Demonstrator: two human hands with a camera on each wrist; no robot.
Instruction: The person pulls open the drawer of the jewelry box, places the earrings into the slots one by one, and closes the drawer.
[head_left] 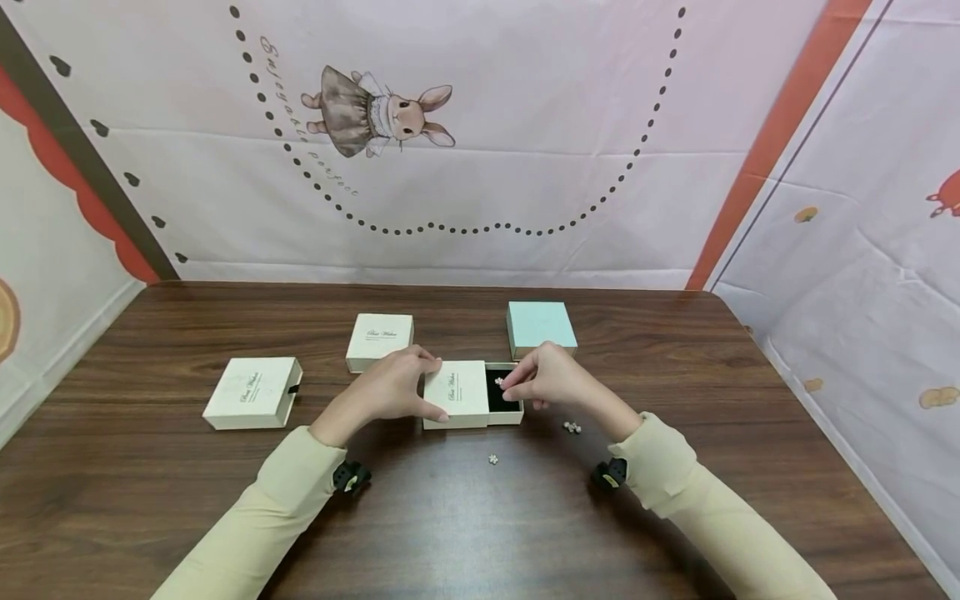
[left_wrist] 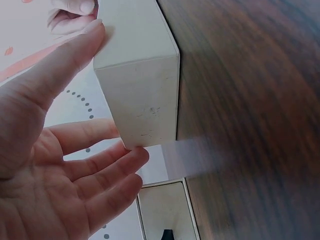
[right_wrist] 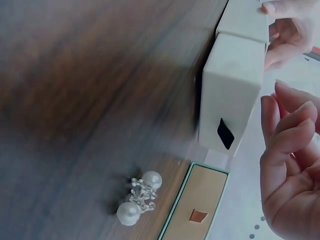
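Note:
A white drawer-style gift box (head_left: 456, 395) with printed lettering lies in the middle of the table, its black-lined drawer (head_left: 505, 403) slid partly out to the right. My left hand (head_left: 393, 385) grips the box's sleeve, thumb on the near edge and fingers at the far side. Over the drawer, my right hand (head_left: 553, 379) pinches a small sparkly flower-shaped earring (head_left: 499, 382) at its fingertips; the exact contact is partly hidden. Another flower earring (head_left: 492, 459) lies on the table in front of the box. Pearl earrings (right_wrist: 142, 196) with sparkly stones lie below the right hand.
Two more white boxes stand to the left, one farther back (head_left: 380, 337) and one at far left (head_left: 252, 392) with a black pull tab. A light-blue box (head_left: 540, 327) sits behind the right hand. A printed cloth (head_left: 525, 192) hangs beyond the table's back edge.

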